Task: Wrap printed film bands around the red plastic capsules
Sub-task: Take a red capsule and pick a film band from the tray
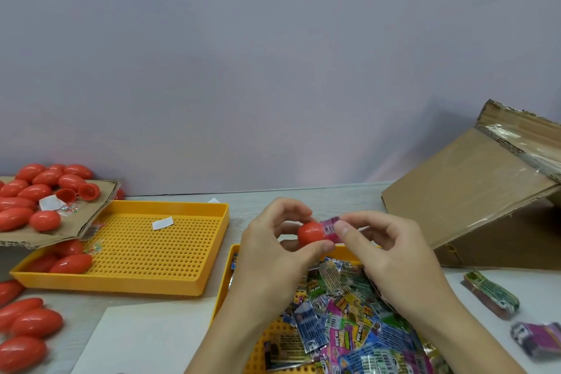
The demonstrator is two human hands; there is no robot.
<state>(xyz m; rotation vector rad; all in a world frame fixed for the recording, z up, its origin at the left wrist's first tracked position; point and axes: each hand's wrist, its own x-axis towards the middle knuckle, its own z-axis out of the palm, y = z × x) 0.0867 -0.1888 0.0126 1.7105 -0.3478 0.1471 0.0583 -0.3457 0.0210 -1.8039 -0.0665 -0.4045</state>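
The left hand point(273, 240) holds a red capsule point(310, 233) in a fingertip grip; the right hand point(385, 249) pinches a pink printed film band point(331, 227) against the capsule's right end. Below lies a yellow tray point(226, 282) of mixed film bands point(349, 319). A second perforated yellow tray point(145, 252) sits left on the counter point(303, 194), beside loose red capsules point(27, 322). A cardboard box point(473, 191) stands at right.
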